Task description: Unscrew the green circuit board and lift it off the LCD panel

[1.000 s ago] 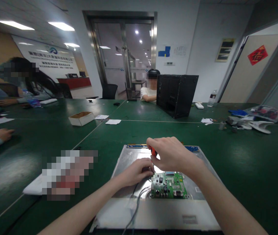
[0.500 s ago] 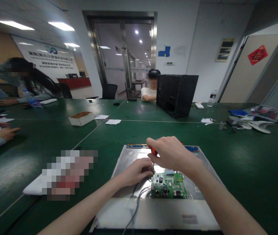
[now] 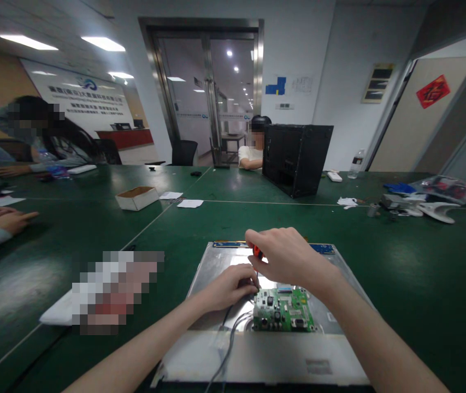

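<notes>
My right hand grips a screwdriver by its red-and-black handle. The shaft stands nearly upright, with its tip down at the upper left corner of a green circuit board. Beside that corner, my left hand is closed with fingertips together around the shaft's lower end; what they pinch is hidden. The board lies on the metal back of a flat display panel, which has a blue circuit strip along its far edge. Grey cables run from the board's left side toward the near edge.
A black computer case stands across the green table. An open cardboard box sits left of it. A co-worker's hands rest at the left. Metal parts and a plastic bag lie at the right; a blurred-out packet is left of the panel.
My hands and the board keep their places; the screwdriver handle looks slightly turned in my right hand. The co-worker's hands at the left have come together.
</notes>
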A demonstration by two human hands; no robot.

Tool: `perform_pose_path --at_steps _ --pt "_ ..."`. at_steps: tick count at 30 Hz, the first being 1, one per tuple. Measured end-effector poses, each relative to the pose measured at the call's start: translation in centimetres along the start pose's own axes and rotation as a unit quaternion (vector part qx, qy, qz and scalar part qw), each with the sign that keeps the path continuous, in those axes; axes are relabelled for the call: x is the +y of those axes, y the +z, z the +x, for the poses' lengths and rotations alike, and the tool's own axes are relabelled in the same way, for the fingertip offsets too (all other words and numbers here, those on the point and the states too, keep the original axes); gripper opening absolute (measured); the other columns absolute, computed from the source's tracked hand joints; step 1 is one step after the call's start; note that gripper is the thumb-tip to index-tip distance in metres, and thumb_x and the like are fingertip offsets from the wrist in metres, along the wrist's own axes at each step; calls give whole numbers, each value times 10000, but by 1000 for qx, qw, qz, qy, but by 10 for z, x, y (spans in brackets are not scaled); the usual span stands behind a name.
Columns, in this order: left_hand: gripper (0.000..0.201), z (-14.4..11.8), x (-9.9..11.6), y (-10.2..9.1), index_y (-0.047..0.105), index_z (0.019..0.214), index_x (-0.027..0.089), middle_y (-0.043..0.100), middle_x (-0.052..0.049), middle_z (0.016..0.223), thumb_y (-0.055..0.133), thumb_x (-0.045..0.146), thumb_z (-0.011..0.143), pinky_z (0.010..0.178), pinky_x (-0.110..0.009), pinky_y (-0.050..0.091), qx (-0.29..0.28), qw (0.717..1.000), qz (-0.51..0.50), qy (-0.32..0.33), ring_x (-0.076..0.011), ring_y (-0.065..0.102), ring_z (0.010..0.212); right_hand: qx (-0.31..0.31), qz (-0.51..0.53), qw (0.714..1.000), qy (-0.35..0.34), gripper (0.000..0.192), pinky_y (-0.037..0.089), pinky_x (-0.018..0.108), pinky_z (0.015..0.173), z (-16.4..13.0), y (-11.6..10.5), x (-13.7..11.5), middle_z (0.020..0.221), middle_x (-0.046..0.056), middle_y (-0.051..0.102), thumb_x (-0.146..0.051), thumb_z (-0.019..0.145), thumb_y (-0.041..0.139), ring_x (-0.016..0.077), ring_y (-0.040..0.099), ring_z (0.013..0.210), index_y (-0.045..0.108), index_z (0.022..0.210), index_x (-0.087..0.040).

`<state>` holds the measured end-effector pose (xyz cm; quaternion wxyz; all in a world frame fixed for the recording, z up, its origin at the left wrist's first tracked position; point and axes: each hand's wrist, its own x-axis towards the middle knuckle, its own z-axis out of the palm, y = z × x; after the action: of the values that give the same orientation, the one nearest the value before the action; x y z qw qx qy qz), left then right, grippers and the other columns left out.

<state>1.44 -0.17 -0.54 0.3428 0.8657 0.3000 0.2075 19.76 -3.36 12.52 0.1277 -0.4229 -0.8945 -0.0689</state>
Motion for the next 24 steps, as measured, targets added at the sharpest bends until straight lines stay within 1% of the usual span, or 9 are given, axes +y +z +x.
perform_pose_path --at_steps 6,13,16,19,24 --pt "60 0 0 0 632 831 162 666 -28 849 595 115 834 752 -282 463 14 1000 3 3 -190 589 827 -13 3 1000 5 70 144 281 497 0 -1 0 722 7 659 -247 840 534 123 513 565 544 895 -205" --pt "67 0 3 -2 642 844 164 677 -26 857 601 111 834 772 -285 459 4 1000 4 -1 -191 604 841 -11 -5 1000 16 109 153 277 497 1 1 0 714 4 670 -307 853 571 127 534 570 560 886 -204" --pt "76 0 4 -2 653 835 169 679 -21 857 604 110 837 785 -287 455 4 1000 0 4 -191 607 845 -4 10 1000 5 142 157 273 493 -1 1 1 722 2 679 -340 846 588 128 538 580 555 874 -204" --pt "91 0 3 -2 662 866 167 683 -23 872 605 105 833 778 -282 456 4 1000 -10 11 -191 607 841 -6 32 999 -1 126 164 272 496 -2 0 1 737 -1 677 -308 824 591 124 529 582 550 877 -201" --pt "84 0 0 -1 655 879 153 687 -34 883 596 111 836 770 -288 457 7 1000 -18 3 -192 608 830 -11 33 999 1 114 160 277 499 -2 0 1 734 7 661 -244 799 560 122 504 572 547 900 -193"
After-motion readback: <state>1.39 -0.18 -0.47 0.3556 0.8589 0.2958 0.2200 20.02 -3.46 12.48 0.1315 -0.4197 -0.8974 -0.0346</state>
